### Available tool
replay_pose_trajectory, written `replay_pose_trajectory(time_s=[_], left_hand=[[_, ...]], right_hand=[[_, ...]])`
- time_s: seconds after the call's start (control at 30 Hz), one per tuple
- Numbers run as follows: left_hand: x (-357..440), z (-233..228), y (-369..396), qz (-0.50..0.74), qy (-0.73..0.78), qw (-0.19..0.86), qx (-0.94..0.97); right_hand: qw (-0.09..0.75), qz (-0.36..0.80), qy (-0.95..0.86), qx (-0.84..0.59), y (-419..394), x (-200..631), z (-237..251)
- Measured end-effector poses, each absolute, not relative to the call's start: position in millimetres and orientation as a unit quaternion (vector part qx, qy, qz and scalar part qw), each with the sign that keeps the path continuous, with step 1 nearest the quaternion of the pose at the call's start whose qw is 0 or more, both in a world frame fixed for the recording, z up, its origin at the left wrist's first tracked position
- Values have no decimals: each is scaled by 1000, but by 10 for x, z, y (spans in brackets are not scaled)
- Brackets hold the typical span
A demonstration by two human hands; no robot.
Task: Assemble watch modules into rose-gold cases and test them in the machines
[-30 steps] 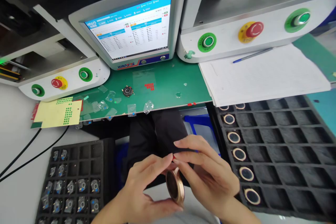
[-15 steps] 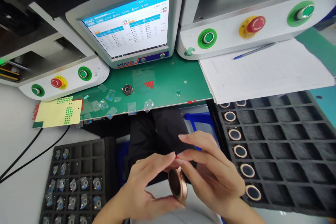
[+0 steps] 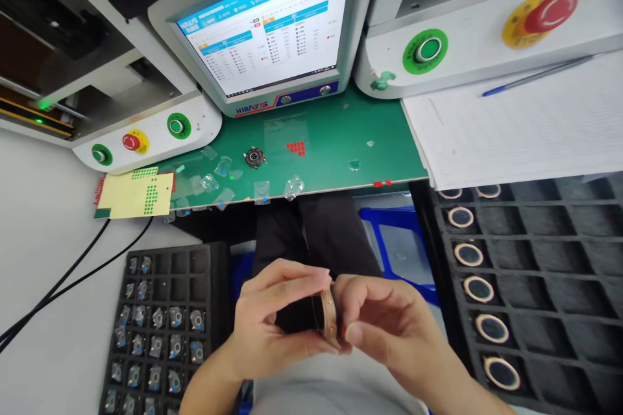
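From the head view, the rose-gold round case [image 3: 327,318] sits at the six o'clock of the frame, pinched between both hands over the person's lap; a second ago its dark open face was turned toward the camera, whereas now it stands edge-on, showing only its thin metallic rim, so the piece has been rotated in the grip, which suggests the work has passed from the face to the edge or the back. The left hand [image 3: 272,327] clasps the case from its nine o'clock side, thumb beneath and fingers curled over the top; the right hand [image 3: 384,324], which a moment back was spread with fingers outstretched, has closed, its fingertips pressing the rim from the three o'clock side.

At three to four o'clock a black foam tray [image 3: 559,272] with a square grid of soft, matte cells holds a column of ringed round parts [image 3: 477,288], pale rims around dark glossy centres; at seven o'clock a smaller black tray [image 3: 204,259] carries little grey metal pieces with blue dots. Toward twelve o'clock the green surface [image 3: 331,142] bears a small dark round component [image 3: 254,157], crumpled clear film scraps and red stickers, below a lit monitor [image 3: 272,26]; white ruled sheets [image 3: 516,130] and a blue pen [image 3: 535,75] lie at two o'clock.
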State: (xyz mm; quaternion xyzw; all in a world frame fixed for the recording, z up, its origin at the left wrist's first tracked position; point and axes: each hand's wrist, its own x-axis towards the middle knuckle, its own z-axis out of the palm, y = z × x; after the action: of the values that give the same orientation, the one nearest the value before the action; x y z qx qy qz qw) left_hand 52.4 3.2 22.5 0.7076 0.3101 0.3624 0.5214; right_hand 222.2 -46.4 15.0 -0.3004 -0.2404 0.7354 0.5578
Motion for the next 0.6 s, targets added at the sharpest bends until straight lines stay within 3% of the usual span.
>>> replay_pose_trajectory(time_s=[0.6], left_hand=[[529,285,114,375,268,480,746]], right_hand=[[534,795,-140,-251,-470,2209,118]])
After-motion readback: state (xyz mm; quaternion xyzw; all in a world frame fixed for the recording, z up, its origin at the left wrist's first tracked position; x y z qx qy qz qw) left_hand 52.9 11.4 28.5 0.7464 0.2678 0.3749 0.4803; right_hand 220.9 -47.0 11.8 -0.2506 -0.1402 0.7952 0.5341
